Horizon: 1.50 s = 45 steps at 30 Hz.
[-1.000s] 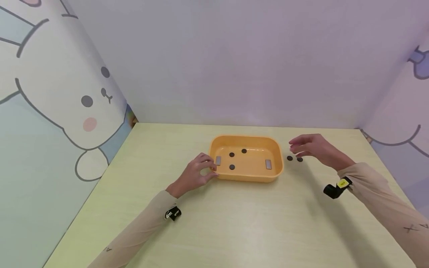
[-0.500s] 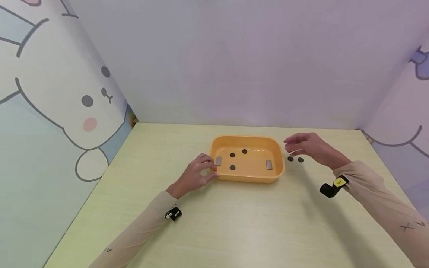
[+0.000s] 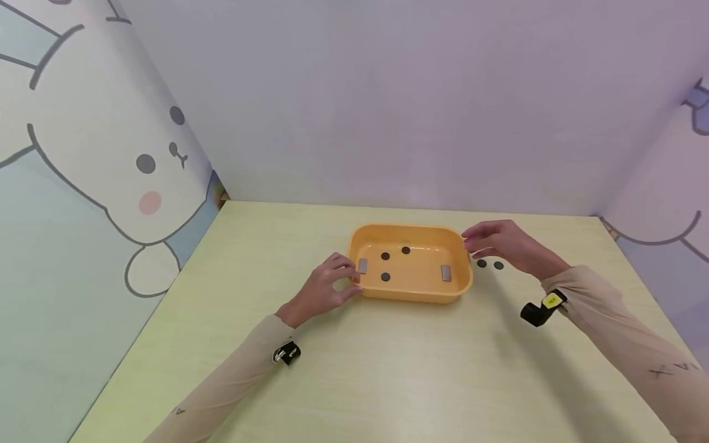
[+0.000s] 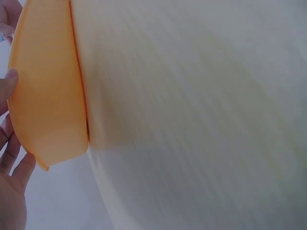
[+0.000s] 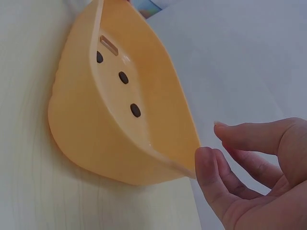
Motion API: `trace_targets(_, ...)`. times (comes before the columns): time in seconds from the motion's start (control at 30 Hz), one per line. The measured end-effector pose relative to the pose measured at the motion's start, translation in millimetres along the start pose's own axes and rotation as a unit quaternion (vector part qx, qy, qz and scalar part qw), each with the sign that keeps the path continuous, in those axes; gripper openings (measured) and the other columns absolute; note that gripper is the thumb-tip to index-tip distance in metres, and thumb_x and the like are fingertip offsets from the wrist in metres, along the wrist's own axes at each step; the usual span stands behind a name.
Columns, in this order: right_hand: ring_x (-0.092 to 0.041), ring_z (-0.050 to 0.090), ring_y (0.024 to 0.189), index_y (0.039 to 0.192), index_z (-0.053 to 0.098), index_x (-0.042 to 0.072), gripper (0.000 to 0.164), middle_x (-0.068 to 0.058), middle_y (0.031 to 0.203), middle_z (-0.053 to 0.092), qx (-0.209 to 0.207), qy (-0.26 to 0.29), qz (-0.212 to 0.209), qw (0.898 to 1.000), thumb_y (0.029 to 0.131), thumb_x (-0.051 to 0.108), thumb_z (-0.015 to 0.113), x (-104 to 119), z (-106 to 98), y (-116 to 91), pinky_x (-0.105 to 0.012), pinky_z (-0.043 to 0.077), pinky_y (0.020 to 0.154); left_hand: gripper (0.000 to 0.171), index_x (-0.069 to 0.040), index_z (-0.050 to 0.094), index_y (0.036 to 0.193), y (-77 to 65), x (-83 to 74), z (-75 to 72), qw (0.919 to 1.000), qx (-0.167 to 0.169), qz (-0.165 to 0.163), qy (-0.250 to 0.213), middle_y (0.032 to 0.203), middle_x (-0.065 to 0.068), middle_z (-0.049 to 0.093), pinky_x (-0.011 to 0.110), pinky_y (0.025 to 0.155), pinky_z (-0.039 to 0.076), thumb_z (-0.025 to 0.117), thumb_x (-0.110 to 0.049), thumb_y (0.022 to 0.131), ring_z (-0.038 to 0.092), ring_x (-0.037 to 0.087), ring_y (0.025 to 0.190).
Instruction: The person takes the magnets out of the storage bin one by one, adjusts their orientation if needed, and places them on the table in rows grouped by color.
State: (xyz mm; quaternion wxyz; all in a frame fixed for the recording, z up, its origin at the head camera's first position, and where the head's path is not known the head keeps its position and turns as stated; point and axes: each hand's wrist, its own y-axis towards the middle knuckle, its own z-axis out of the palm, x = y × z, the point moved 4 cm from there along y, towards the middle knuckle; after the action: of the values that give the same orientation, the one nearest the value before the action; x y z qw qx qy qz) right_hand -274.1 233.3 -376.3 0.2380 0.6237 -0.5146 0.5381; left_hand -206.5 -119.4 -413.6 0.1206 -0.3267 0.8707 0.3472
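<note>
A shallow orange plastic tray (image 3: pixel 415 290) stands on the pale table. My left hand (image 3: pixel 325 287) grips its left rim, fingers over the edge and thumb on the near side. In the left wrist view, several fingertips (image 4: pixel 25 167) lie along that rim. My right hand (image 3: pixel 508 245) is at the right end of the tray, fingers bent and overlapping the far right rim. Seen from the right wrist, the fingertips are right by the rim corner, with a gap between thumb and fingers and nothing between them. Three small dark discs (image 5: pixel 135 110) lie inside the tray.
Two more dark discs (image 3: pixel 482 263) lie on the table just right of the tray, below my right hand. A greyish rectangle (image 3: pixel 445 273) shows at each end of the tray floor. A plain wall (image 3: pixel 388 123) rises behind the table, with cartoon-printed panels (image 3: pixel 111 154) at the sides.
My right hand has moved left from above the loose discs to the tray's right rim. The left hand keeps its hold on the left rim, and the tray stays in place.
</note>
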Motion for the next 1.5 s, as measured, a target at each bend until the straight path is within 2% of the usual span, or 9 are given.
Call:
trace_targets(0.17, -0.03, 0.061, 0.101, 0.126, 0.047, -0.012, 0.048, -0.027, 0.124, 0.052, 0.005, 0.003, -0.002, 1.0, 0.09, 0.013, 0.065, 4, 6, 3, -0.037, 0.05, 0.086, 0.017, -0.011, 0.067, 0.083, 1.4, -1.9, -1.3, 1.0, 0.0, 0.001, 0.003, 0.094, -0.001, 0.06, 0.03, 0.083, 0.047, 0.081, -0.018, 0.076, 0.051, 0.014, 0.096)
trace_targets(0.43, -0.025, 0.063, 0.096, 0.124, 0.047, -0.013, 0.047, -0.024, 0.123, 0.052, 0.009, 0.021, -0.006, 1.0, 0.088, 0.011, 0.066, 6, 13, 10, -0.036, 0.051, 0.084, 0.017, -0.011, 0.067, 0.082, 2.6, -1.7, -1.7, 1.0, 0.0, 0.002, 0.007, 0.094, 0.0, 0.06, 0.031, 0.083, 0.047, 0.081, -0.018, 0.075, 0.052, 0.015, 0.096)
trace_targets(0.57, -0.027, 0.063, 0.097, 0.125, 0.047, -0.012, 0.048, -0.023, 0.121, 0.054, 0.011, 0.009, 0.0, 1.0, 0.089, 0.013, 0.066, 8, 19, 12, -0.036, 0.051, 0.085, 0.016, -0.012, 0.067, 0.082, 1.3, -1.6, -1.6, 0.9999, 0.006, -0.007, 0.008, 0.094, 0.0, 0.06, 0.03, 0.084, 0.047, 0.081, -0.018, 0.076, 0.051, 0.015, 0.096)
trace_targets(0.77, -0.021, 0.065, 0.092, 0.125, 0.049, -0.01, 0.048, -0.019, 0.116, 0.058, 0.01, -0.002, 0.008, 1.0, 0.089, 0.016, 0.066, 8, 24, 18, -0.04, 0.049, 0.087, 0.017, -0.012, 0.067, 0.082, 0.5, -1.3, -1.5, 1.0, 0.003, -0.006, 0.007, 0.094, -0.001, 0.06, 0.031, 0.083, 0.047, 0.081, -0.017, 0.075, 0.051, 0.014, 0.096)
trace_targets(1.17, -0.037, 0.06, 0.103, 0.123, 0.052, -0.01, 0.043, -0.026, 0.122, 0.055, 0.008, -0.001, 0.013, 1.0, 0.089, 0.013, 0.066, 6, 30, 31, -0.035, 0.051, 0.083, 0.016, -0.012, 0.067, 0.083, 0.3, -1.5, -2.4, 0.9999, 0.007, -0.008, 0.007, 0.094, -0.001, 0.059, 0.03, 0.084, 0.047, 0.08, -0.019, 0.077, 0.051, 0.014, 0.096)
trace_targets(1.33, -0.036, 0.061, 0.103, 0.122, 0.053, -0.011, 0.042, -0.028, 0.122, 0.054, 0.009, 0.007, 0.014, 1.0, 0.089, 0.011, 0.065, 6, 33, 37, -0.035, 0.052, 0.083, 0.016, -0.011, 0.067, 0.083, 0.2, -1.8, -3.5, 0.9999, 0.005, -0.006, 0.008, 0.094, -0.001, 0.059, 0.03, 0.084, 0.047, 0.08, -0.019, 0.077, 0.051, 0.015, 0.096)
trace_targets(1.5, -0.033, 0.062, 0.099, 0.121, 0.052, -0.013, 0.041, -0.027, 0.12, 0.056, 0.006, 0.021, 0.019, 1.0, 0.088, 0.008, 0.066, 7, 38, 42, -0.041, 0.049, 0.087, 0.016, -0.012, 0.068, 0.083, -0.4, -1.6, -2.2, 0.9999, 0.004, -0.009, 0.008, 0.094, -0.001, 0.06, 0.03, 0.084, 0.047, 0.08, -0.02, 0.077, 0.051, 0.014, 0.096)
